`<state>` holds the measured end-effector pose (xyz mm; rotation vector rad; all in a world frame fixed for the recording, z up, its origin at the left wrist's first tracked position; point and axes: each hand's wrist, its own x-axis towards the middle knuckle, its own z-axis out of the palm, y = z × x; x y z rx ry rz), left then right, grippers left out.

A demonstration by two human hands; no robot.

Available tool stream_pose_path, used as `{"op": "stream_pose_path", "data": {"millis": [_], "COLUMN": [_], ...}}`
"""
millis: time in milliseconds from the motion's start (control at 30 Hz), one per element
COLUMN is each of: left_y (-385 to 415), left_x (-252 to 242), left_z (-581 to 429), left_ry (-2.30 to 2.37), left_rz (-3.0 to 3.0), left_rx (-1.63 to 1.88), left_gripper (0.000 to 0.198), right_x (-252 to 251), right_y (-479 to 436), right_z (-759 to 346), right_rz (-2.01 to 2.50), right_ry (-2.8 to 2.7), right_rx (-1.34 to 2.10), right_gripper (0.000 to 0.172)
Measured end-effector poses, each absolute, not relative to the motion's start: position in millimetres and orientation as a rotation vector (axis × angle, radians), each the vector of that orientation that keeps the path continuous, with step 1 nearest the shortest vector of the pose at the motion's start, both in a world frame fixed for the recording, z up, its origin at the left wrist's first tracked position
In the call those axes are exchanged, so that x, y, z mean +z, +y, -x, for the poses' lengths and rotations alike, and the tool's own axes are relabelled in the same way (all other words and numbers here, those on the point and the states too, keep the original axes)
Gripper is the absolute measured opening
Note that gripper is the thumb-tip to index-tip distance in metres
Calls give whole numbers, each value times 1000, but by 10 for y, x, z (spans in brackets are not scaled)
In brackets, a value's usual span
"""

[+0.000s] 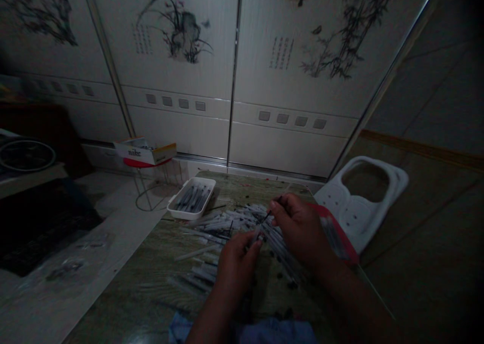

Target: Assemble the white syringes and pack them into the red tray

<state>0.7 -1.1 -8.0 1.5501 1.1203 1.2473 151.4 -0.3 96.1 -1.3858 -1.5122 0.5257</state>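
Observation:
My left hand (238, 261) is closed, its thumb and fingers pinching a short translucent tube (257, 231) that looks like a pen barrel. Above and to the right, my right hand (297, 223) grips a thin dark stick (266, 216) that looks like a pen refill. Its lower tip meets or nearly meets the tube's upper end; in the dim light I cannot tell whether it is inside. Beneath both hands lies a loose pile of pale pen parts (223, 220). More pale tubes (202, 274) lie in a row left of my left wrist.
A white tray (181, 214) of pens stands at the table's (124, 288) far left. At the right is a red tray (346, 238) with pale sticks, beside a white folding chair (363, 203). Small dark caps (291, 285) lie scattered. A box (145, 154) rests on a red stool.

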Motion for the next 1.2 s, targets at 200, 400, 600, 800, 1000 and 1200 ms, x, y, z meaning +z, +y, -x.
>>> {"op": "stream_pose_path", "data": {"millis": [200,400,600,800,1000,1200], "left_y": [-14,-17,-13,0,-7,-15], "left_x": [-107,-89,-87,-81,-41,21], "left_z": [-9,-8,-20,-20,-27,-22], "left_ry": [1099,1091,1113,1115,1098,1096], "left_rz": [-1600,-1581,-1581,-1499,-1305,-1250], "left_rx": [1238,1265,1276,1304,1312,1328], "left_gripper": [25,24,23,21,27,27], "right_x": [924,929,983,829,390,106], "right_y": [-13,-55,-127,-131,-107,-212], "right_z": [-1488,-1497,-1631,-1802,-2021,-2185], "right_rz": [1400,1448,1531,1629,1869,2016], "right_ry": [-1569,-1560,-1433,-1407,-1796,-1863], "right_rx": [532,649,592,587,595,579], "right_gripper": [24,32,40,32,19,16]}}
